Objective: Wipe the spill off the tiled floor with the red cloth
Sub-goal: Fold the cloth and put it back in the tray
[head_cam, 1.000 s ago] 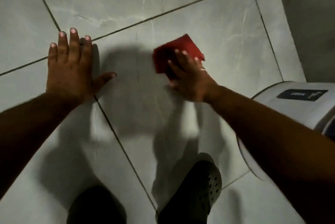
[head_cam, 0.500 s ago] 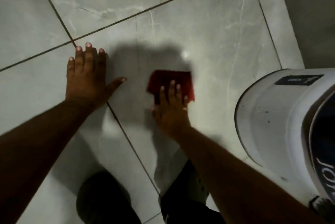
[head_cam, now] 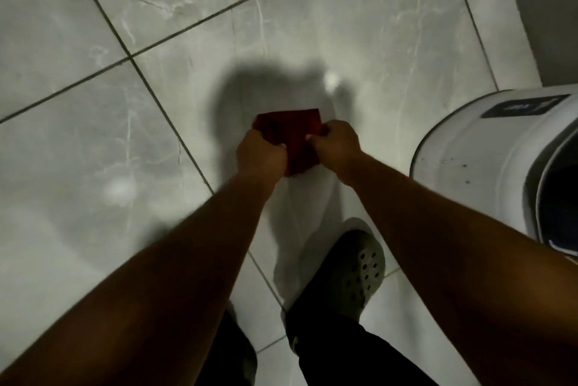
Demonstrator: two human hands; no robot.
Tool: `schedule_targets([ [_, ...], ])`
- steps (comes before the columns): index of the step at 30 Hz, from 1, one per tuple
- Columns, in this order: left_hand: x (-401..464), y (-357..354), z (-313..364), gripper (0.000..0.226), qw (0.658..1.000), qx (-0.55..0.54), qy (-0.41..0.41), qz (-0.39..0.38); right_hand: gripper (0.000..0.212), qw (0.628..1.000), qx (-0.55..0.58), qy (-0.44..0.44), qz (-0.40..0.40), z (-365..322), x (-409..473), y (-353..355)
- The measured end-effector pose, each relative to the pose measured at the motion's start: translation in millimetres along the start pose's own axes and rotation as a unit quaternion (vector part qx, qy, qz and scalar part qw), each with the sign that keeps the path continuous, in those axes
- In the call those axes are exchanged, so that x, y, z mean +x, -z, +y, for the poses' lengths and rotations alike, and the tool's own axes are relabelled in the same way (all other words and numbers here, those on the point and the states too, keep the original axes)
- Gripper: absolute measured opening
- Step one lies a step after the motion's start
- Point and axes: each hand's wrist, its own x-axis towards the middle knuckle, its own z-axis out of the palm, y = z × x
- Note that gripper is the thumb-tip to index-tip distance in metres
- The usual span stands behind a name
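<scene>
Here both hands, left (head_cam: 261, 152) and right (head_cam: 336, 143), were closed on the cloth (head_cam: 292, 132), pinching its near edges above the floor (head_cam: 93, 135). It looked like refolding between wipes; next, the cloth needed pressing flat on any wet patch, which I could not discern.

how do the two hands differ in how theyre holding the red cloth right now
The left hand grips the left edge of the red cloth, while the right hand grips its right edge. The left hand sits slightly lower in view than the right hand. Both are closed on the cloth, knuckles up, over the tiled floor.
</scene>
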Motion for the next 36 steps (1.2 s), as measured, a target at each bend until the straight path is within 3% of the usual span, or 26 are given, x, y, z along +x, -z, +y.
schedule_targets([
  [4, -17, 11, 10, 0.041, 0.992, -0.091, 0.053, -0.065, 0.026, 0.994, 0.107, -0.003, -0.030, -13, -33, 10],
  [7, -62, 31, 28, 0.056, 0.979, -0.153, 0.078, -0.105, 0.025, 0.985, 0.172, 0.001, -0.034, -27, -88, 39],
  [10, -117, 54, 66, 0.066, 0.972, -0.147, 0.071, -0.171, 0.014, 0.959, 0.284, -0.008, -0.012, -43, -147, 93],
  [14, -186, 65, 139, 0.037, 0.944, -0.190, 0.042, -0.267, 0.007, 0.910, 0.411, -0.019, 0.050, -53, -213, 177],
  [18, -255, 26, 217, 0.048, 0.944, -0.102, -0.079, -0.303, 0.013, 0.849, 0.511, -0.030, 0.135, -34, -255, 259],
  [23, -309, -65, 272, 0.052, 0.935, 0.036, -0.247, -0.251, 0.007, 0.830, 0.501, -0.065, 0.238, 24, -266, 318],
  [28, -328, -145, 276, 0.050, 0.901, 0.159, -0.293, -0.279, 0.008, 0.808, 0.504, -0.125, 0.278, 88, -236, 341],
  [33, -313, -179, 252, 0.049, 0.896, 0.222, -0.234, -0.305, 0.017, 0.882, 0.385, -0.170, 0.212, 129, -200, 335],
  [36, -305, -164, 241, 0.055, 0.882, 0.268, -0.283, -0.263, 0.020, 0.898, 0.341, -0.206, 0.187, 136, -194, 329],
])
